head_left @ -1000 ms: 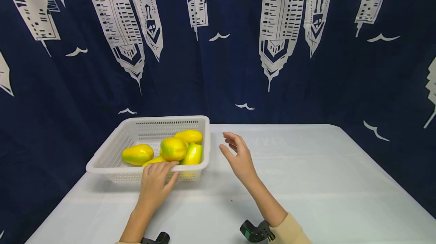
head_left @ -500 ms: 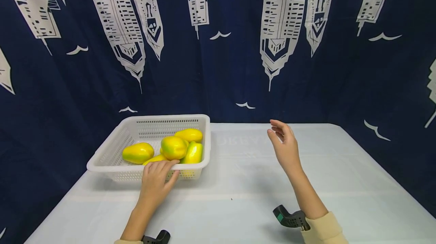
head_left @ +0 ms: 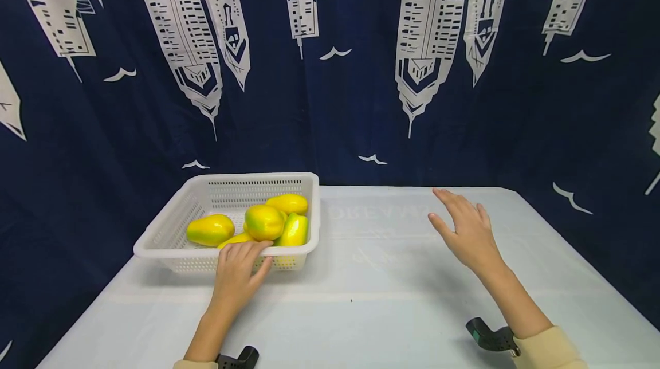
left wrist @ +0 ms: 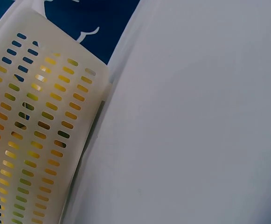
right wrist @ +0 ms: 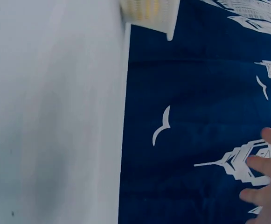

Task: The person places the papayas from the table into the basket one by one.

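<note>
A white plastic basket [head_left: 154,243] with slotted walls stands on the left of the table, holding several glossy yellow-green oblong fruits [head_left: 210,230]. One rounder fruit [head_left: 264,222] lies on top of the others. My left hand [head_left: 238,271] grips the basket's front rim, fingers over the edge and thumb outside. In the left wrist view the slotted basket wall [left wrist: 37,116] fills the left side, and yellow shows through its slots. My right hand [head_left: 466,234] is raised over the right part of the table, fingers spread, holding nothing. Its fingers [right wrist: 261,163] appear at the right wrist view's edge.
The white table [head_left: 392,323] reaches back to a dark blue curtain [head_left: 340,111] printed with white buildings and birds. Black wrist cameras sit on the left forearm [head_left: 239,358] and the right forearm [head_left: 490,336].
My right hand has moved from beside the basket to the right, and its fingers have spread. My left hand stays on the rim; the basket and fruits have not moved.
</note>
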Tool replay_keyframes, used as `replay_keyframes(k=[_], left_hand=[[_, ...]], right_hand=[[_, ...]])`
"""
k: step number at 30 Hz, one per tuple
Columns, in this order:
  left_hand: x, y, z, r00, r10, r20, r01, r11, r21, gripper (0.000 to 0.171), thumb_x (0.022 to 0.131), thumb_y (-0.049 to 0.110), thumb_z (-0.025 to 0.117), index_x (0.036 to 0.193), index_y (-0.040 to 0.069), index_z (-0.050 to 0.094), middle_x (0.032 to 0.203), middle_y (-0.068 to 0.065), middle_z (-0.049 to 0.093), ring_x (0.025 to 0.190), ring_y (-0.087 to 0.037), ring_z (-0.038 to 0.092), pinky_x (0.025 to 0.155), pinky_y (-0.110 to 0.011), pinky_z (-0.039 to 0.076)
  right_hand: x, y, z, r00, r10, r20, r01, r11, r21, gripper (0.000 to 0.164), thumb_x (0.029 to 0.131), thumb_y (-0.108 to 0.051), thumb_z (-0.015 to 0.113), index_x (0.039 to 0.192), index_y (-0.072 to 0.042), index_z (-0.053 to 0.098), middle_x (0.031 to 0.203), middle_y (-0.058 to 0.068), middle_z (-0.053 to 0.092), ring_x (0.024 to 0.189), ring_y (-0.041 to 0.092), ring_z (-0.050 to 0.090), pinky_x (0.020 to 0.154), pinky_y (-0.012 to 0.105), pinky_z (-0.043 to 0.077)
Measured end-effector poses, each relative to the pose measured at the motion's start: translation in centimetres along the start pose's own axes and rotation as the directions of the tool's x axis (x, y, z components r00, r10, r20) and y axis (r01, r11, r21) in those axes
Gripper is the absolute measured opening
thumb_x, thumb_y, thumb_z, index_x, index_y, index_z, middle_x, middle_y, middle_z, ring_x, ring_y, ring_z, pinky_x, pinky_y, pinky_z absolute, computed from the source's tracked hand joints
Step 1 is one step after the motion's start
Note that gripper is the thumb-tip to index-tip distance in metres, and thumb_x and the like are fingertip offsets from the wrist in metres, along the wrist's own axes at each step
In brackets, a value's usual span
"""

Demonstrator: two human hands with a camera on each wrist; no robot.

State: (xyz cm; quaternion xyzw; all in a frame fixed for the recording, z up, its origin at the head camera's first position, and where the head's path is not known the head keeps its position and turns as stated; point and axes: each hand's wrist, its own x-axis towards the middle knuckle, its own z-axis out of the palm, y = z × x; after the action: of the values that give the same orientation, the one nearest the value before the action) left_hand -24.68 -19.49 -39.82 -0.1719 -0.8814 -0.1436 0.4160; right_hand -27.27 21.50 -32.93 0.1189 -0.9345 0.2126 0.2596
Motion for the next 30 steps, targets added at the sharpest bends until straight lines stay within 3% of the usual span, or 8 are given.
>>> replay_keyframes(k=[5, 9, 21, 26, 30], left_hand=[[0.0, 0.0, 0.1, 1.0, 0.0, 0.0, 0.0, 1.0, 0.001, 0.027, 0.078, 0.026, 0.064, 0.104, 0.017, 0.063, 0.092, 0.0, 0.065, 0.088, -0.022, 0.056, 0.087, -0.039, 0.03], [0.1, -0.1, 0.3, 1.0, 0.007, -0.009, -0.006, 1.0, 0.004, 0.027, 0.077, 0.025, 0.065, 0.103, 0.017, 0.064, 0.092, -0.001, 0.065, 0.088, -0.022, 0.056, 0.087, -0.039, 0.031], [0.0, -0.2, 0.4, 1.0, 0.021, -0.019, -0.021, 1.0, -0.005, 0.027, 0.077, 0.024, 0.065, 0.103, 0.017, 0.064, 0.092, 0.0, 0.065, 0.088, -0.022, 0.056, 0.085, -0.039, 0.031], [0.3, -0.1, -0.6, 1.0, -0.012, 0.006, 0.013, 0.989, -0.15, 0.027, 0.077, 0.019, 0.067, 0.103, 0.016, 0.064, 0.098, 0.0, 0.065, 0.095, -0.022, 0.056, 0.089, -0.04, 0.029], [0.9, -0.1, -1.8, 0.999, -0.015, -0.036, 0.006, 0.976, -0.218, 0.024, 0.076, 0.011, 0.066, 0.1, 0.014, 0.065, 0.098, -0.002, 0.064, 0.096, -0.023, 0.055, 0.089, -0.039, 0.03]], right_hand=[[-0.2, 0.8, -0.5, 0.978, 0.032, 0.205, 0.006, 0.983, -0.181, 0.068, 0.087, -0.061, 0.038, 0.145, -0.03, 0.018, 0.152, 0.014, 0.016, 0.132, 0.056, 0.005, 0.092, 0.073, -0.015], [-0.2, 1.1, -0.4, 0.955, 0.089, 0.281, -0.015, 0.966, -0.257, 0.074, 0.083, -0.068, 0.035, 0.144, -0.034, 0.014, 0.152, 0.014, 0.01, 0.13, 0.059, 0.002, 0.087, 0.076, -0.017], [-0.6, 1.9, 0.1, 0.958, 0.094, 0.27, -0.016, 0.96, -0.28, 0.076, 0.081, -0.069, 0.038, 0.144, -0.033, 0.015, 0.152, 0.015, 0.009, 0.13, 0.058, 0.004, 0.087, 0.076, -0.016], [-0.9, 1.9, 0.1, 0.96, 0.099, 0.262, -0.025, 0.962, -0.273, 0.077, 0.082, -0.068, 0.039, 0.145, -0.033, 0.014, 0.153, 0.015, 0.008, 0.131, 0.056, 0.005, 0.089, 0.076, -0.015], [-1.0, 1.8, 0.1, 0.963, 0.084, 0.258, -0.014, 0.965, -0.261, 0.076, 0.082, -0.067, 0.039, 0.145, -0.034, 0.012, 0.153, 0.015, 0.008, 0.133, 0.053, 0.006, 0.09, 0.076, -0.014]])
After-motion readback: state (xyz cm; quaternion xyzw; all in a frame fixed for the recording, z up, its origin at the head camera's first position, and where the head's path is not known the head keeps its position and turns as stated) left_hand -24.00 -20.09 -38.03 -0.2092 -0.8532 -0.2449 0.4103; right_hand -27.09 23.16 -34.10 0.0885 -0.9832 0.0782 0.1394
